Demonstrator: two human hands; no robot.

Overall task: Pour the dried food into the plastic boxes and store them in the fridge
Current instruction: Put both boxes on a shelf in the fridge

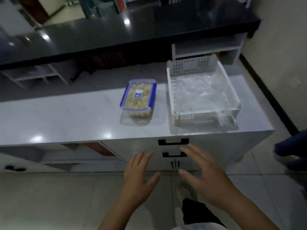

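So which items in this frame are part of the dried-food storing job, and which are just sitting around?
Part of the job:
- plastic box, lid on, pale food pieces inside
- left hand and right hand, both open, holding nothing

Just lying about:
- white basket with a clear plastic bag in it
- white counter
- black drawer handles

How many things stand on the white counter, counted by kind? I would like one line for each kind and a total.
Lidded plastic box with blue clips, holding pale dried food: 1
White perforated basket: 1
Clear plastic bag lying in the basket: 1
Total: 3
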